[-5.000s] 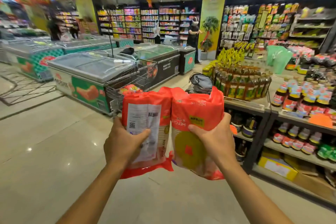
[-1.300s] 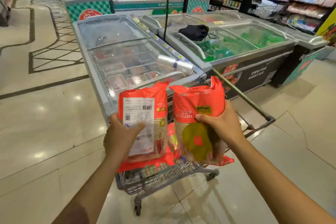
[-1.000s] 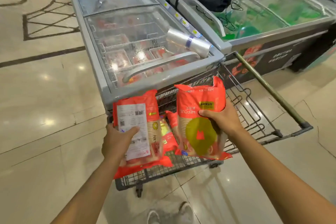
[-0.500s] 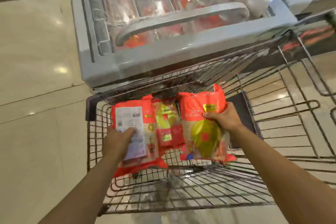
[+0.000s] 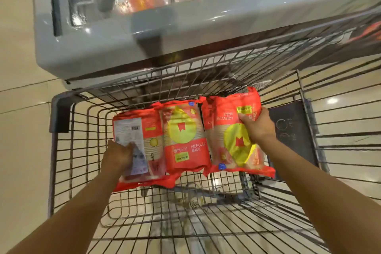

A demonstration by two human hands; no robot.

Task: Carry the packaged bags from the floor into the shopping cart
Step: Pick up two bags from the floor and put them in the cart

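Head view, left fingers (image 5: pixel 131 147) clamped on left bag (image 5: pixel 149 130), right fingers (image 5: pixel 244 117) on right bag (image 5: pixel 222 109), middle bag (image 5: pixel 182 136) in cart (image 5: pixel 59 109), freezer (image 5: pixel 103 53) beyond.

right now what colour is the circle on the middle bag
Yellow, on the red middle bag, clearest in the head view.

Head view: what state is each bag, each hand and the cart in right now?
Left hand: gripping left bag.
Right hand: gripping right bag.
Left bag: label side up, inside cart, held.
Right bag: inside cart, held.
Middle bag: lying in cart, unheld.
Shopping cart: holds all three bags.
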